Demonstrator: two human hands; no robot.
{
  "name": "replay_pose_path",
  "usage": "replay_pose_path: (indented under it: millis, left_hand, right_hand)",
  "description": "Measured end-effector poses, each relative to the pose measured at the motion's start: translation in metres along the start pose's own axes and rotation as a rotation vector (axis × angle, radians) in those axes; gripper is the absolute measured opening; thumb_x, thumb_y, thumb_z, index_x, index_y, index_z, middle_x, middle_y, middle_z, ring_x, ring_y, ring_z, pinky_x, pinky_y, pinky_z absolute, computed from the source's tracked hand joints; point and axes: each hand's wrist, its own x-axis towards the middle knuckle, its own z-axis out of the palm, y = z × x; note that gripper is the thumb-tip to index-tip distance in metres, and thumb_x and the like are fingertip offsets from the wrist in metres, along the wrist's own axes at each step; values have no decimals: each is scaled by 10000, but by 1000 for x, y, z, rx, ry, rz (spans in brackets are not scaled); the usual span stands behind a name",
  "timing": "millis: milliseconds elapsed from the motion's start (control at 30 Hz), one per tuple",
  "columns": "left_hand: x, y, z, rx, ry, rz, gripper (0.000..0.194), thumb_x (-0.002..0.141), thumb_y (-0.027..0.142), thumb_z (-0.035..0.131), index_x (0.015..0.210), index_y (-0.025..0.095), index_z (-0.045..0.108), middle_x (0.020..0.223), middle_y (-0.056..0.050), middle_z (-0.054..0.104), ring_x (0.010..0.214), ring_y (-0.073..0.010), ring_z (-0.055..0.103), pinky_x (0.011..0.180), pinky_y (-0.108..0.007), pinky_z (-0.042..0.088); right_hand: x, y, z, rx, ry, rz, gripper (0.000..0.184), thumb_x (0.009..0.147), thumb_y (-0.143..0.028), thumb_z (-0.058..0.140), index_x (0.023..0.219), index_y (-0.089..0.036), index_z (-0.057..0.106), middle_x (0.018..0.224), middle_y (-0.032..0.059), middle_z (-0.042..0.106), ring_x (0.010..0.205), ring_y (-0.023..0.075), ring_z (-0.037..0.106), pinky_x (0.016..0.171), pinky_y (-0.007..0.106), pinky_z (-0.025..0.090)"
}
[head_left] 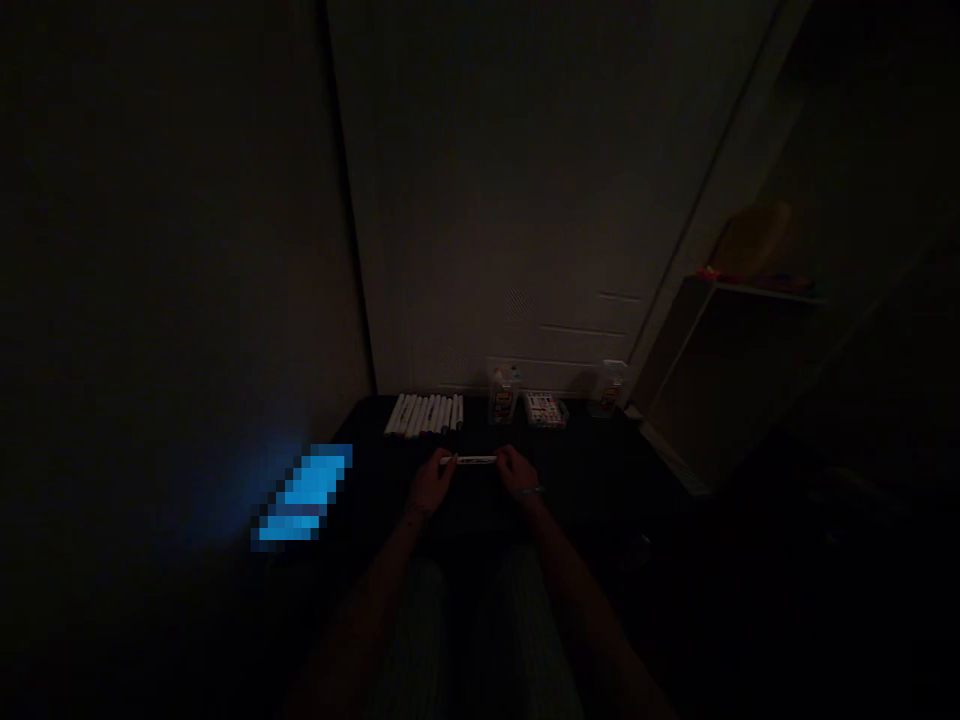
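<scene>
The room is very dark. My left hand (433,478) and my right hand (516,470) hold a white marker (472,461) level between them, one hand closed on each end, above a dark table (592,460). Beyond the marker, a row of several white markers (425,414) lies side by side near the table's far edge.
A small clear container (503,394), a flat patterned box (544,410) and a small bottle (611,385) stand at the back of the table by the wall. A glowing blue screen (304,497) lies to the left. A low shelf unit (720,370) stands to the right.
</scene>
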Motion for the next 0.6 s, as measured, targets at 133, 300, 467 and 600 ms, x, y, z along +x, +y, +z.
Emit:
replay_pose_path:
  millis: [133, 300, 467, 600]
  left_hand:
    - [1, -1, 1, -4, 16, 16, 293, 793, 445, 366, 875, 220, 534, 745, -5, 622, 677, -131, 575, 607, -207, 389]
    - [1, -1, 1, 12, 1, 8, 293, 800, 448, 360, 882, 224, 531, 738, -7, 620, 675, -136, 579, 597, -207, 386]
    - [1, -1, 1, 8, 7, 28, 288, 805, 442, 355, 878, 221, 524, 765, -10, 623, 713, -139, 584, 620, -209, 391]
    - [1, -3, 1, 15, 8, 57, 307, 805, 462, 339, 869, 223, 521, 743, -4, 613, 688, -134, 577, 612, -208, 387]
  right_hand:
    - [-1, -1, 0, 0, 12, -24, 259, 835, -414, 375, 930, -243, 544, 861, -18, 603, 772, 108, 540, 645, 189, 354]
    - [-1, -2, -3, -22, 7, -22, 242, 853, -354, 348, 924, -239, 548, 882, -14, 601, 788, 105, 534, 659, 188, 347]
    - [-2, -4, -4, -30, 5, -1, 250, 858, -333, 333, 901, -237, 560, 870, -16, 600, 789, 106, 529, 673, 193, 346]
    - [-2, -4, -4, -6, 11, -19, 238, 833, -380, 379, 890, -240, 564, 858, -20, 599, 781, 109, 525, 674, 193, 350]
